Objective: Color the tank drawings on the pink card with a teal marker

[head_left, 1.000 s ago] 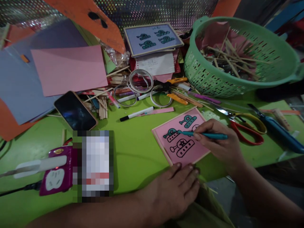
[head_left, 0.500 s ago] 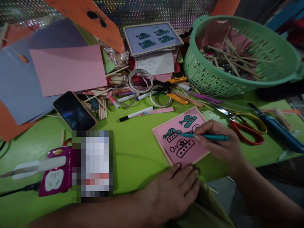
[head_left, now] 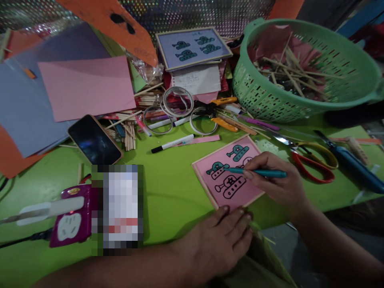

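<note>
On green table (head_left: 162, 160), basket (head_left: 300, 100) of thin sticks (head_left: 295, 74) (jumbled), right grip (head_left: 248, 170) pinching teal pen (head_left: 267, 173), left fingers spread (head_left: 237, 224).

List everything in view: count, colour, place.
Card: one, pink, centre right
Pen: one, teal, over card
Picture: one, blue, back centre
Note: one, white, under picture
Basket: one, green, back right
Sticks: many, tan, basket and centre
Tape rings: at least three, whitish, centre
Snips: one, orange, centre
Marker: one, white, centre
Other pens: several, mixed, centre
Scissors: one, red/yellow, right
Cutter: one, blue, far right
Phone: one, black, left
Power strip: one, magenta, left
Pixelated patch: one, greyish, near left
Sheets: several, pink/blue/orange, left
Table: one, green, beneath
Left hand: one, bare, card's near edge
Right hand: one, bare, holding pen
</note>
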Demonstrator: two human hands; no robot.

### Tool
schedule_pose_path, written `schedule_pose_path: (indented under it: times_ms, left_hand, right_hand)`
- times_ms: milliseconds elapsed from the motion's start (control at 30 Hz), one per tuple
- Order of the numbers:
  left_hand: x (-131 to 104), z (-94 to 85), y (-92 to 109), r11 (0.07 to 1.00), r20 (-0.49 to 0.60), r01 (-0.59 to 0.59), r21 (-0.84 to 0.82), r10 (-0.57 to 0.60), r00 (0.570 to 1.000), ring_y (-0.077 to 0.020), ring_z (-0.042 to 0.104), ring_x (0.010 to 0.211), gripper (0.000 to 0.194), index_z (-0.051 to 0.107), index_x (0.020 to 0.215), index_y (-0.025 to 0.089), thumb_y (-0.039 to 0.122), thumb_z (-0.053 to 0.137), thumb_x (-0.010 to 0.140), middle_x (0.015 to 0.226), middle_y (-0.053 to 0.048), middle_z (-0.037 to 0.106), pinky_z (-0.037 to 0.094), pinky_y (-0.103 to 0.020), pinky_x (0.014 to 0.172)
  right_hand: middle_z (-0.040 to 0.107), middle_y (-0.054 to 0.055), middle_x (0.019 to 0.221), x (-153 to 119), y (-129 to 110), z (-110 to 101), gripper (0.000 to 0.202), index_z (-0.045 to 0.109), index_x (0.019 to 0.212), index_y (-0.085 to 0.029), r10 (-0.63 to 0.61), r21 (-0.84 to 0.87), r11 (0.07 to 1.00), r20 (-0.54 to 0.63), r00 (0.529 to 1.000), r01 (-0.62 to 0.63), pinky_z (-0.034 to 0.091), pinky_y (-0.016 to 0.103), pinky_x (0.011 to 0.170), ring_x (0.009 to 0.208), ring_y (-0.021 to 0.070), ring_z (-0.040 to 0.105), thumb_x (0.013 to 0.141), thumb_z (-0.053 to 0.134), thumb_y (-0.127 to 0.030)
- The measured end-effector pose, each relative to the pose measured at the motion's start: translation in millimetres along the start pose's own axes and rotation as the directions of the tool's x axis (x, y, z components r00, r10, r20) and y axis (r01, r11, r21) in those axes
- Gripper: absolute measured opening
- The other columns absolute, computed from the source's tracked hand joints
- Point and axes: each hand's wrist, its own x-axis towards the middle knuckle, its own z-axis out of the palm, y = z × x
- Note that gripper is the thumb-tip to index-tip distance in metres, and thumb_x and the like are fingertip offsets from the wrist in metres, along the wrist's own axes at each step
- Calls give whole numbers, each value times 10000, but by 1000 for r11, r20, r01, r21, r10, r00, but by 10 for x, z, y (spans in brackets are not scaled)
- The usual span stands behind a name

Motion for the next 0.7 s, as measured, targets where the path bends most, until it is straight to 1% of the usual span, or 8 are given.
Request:
schedule_pose_path:
  times_ms: [100, 167, 200, 333, 400, 500, 567, 700]
  left_hand:
    - [-14, 50, 25, 999, -117, 45, 9, -44, 992, -217, 556, 1429, 445, 620, 1471, 205, 224, 374, 1101, 1571, -47, 584, 429, -387, 1147]
    - [-19, 57, 24, 998, -165, 63, 6, -61, 984, -209, 573, 1409, 420, 656, 1430, 219, 232, 405, 1094, 1532, -27, 623, 426, -377, 1147]
    - [-19, 52, 18, 998, -173, 65, 2, -64, 983, -205, 580, 1401, 410, 665, 1419, 220, 233, 418, 1091, 1518, -21, 635, 425, -371, 1147]
    - [-12, 5, -12, 998, -175, 54, -17, -56, 983, -203, 586, 1393, 406, 668, 1416, 203, 222, 420, 1094, 1504, -28, 646, 430, -362, 1137]
    - [-7, -12, -16, 999, -147, 48, -20, -50, 988, -210, 577, 1406, 418, 654, 1432, 197, 217, 400, 1100, 1521, -38, 632, 431, -369, 1140]
    - [-1, -15, -10, 999, -75, 30, -23, -31, 997, -221, 555, 1432, 443, 615, 1473, 188, 210, 361, 1109, 1564, -50, 590, 430, -382, 1147]
    - [-1, -4, -4, 999, -55, 21, -32, -23, 998, -226, 548, 1440, 450, 596, 1489, 177, 205, 355, 1109, 1578, -58, 575, 431, -386, 1147]
    - [-8, 17, 1, 999, -91, 29, -30, -32, 995, -229, 556, 1430, 438, 597, 1484, 162, 211, 392, 1100, 1573, -67, 579, 434, -387, 1142]
  right_hand:
    - [703, -4, 703, -14, 20, 1, 110, 689, 823, -283, 16, -17, 1000, -5, 1000, -16, 509, 309, 512, 562, 180, 641, 860, 779, -230]
    - [705, -4, 703, -17, 25, 4, 117, 685, 829, -287, 16, -24, 1000, -12, 1000, -17, 504, 310, 503, 560, 185, 642, 856, 774, -216]
    - [704, -6, 698, -16, 25, 5, 123, 681, 831, -284, 14, -28, 999, -17, 1000, -14, 500, 306, 495, 552, 182, 637, 852, 768, -199]
    - [695, -20, 674, -13, 17, 6, 141, 672, 830, -270, 8, -59, 998, -32, 999, -10, 489, 280, 479, 514, 159, 605, 836, 741, -148]
    - [695, -26, 668, -14, 16, 2, 134, 672, 834, -267, 12, -62, 998, -34, 999, -14, 484, 268, 477, 509, 149, 601, 839, 739, -150]
    - [699, -30, 662, -15, 19, -3, 125, 671, 836, -257, 10, -61, 998, -36, 999, -12, 477, 249, 470, 504, 135, 600, 843, 739, -153]
    - [702, -27, 665, -10, 18, -3, 117, 671, 829, -251, -1, -57, 998, -37, 999, -1, 484, 242, 474, 513, 134, 611, 839, 740, -156]
    - [710, -18, 686, 4, 0, 1, 106, 679, 825, -254, -4, -41, 999, -29, 1000, 3, 513, 243, 504, 549, 140, 639, 840, 745, -172]
